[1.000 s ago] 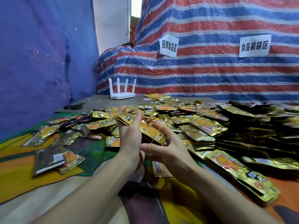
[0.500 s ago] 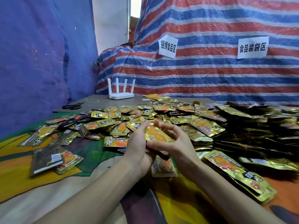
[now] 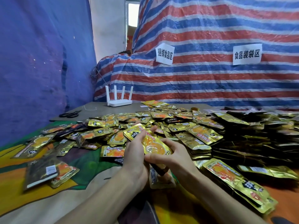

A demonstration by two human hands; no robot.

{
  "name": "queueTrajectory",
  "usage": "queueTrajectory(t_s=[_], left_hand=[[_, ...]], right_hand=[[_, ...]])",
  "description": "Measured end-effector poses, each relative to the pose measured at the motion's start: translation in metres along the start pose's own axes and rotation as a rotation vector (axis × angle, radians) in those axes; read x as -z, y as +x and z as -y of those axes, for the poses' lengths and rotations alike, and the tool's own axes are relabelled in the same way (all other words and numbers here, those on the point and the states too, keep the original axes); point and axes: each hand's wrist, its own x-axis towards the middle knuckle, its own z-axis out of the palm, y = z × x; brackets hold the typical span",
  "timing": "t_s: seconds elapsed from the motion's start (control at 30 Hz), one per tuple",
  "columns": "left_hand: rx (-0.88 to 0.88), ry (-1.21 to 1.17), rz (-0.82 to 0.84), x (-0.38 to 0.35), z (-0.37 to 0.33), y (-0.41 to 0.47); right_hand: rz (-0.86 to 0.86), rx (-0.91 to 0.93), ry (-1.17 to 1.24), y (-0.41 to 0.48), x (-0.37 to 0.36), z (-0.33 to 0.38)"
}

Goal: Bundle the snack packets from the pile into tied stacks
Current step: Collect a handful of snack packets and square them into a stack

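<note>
At the far left corner of the cloth-covered table we find black-handled scissors. Right of them, at the far edge, stands a white four-antenna router. A loose pile of gold foil snack packets spreads across the middle of the table.

Toward the front edge, at centre, the left hand holds a stack of gold foil packets with orange print from its left side, with fingers reaching up along the upper end. We see the stack raised off the table and tilted, upper end farther from us. The right hand grips the stack's lower right end, thumb in front and fingers curled over the edge. Both hands sit close together under the stack.

Toward the right edge lie tied gold foil bundles, packed closely.
</note>
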Motion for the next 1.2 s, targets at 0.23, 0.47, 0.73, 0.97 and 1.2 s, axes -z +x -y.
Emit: queueTrajectory(t_s=[0.23, 0.47, 0.73, 0.97, 1.2], left_hand=[[0.016, 0.038, -0.049, 0.002, -0.004, -0.001], [-0.027, 0.054, -0.182, 0.004, -0.001, 0.001], [-0.136, 0.215, -0.24, 0.009, 0.009, 0.008], [-0.199, 0.522, -0.115, 0.019, 0.014, 0.021], [-0.431, 0.965, -0.137, 0.032, 0.006, 0.033]], right_hand=[[0.082, -0.001, -0.089, -0.001, 0.002, 0.007], [0.143, -0.01, -0.034, 0.002, 0.007, 0.007], [0.2, -0.279, 0.136, 0.007, 0.017, 0.006], [-0.184, -0.212, -0.253, 0.011, 0.045, 0.028], [-0.478, -0.102, -0.714, 0.047, 0.082, 0.05]])
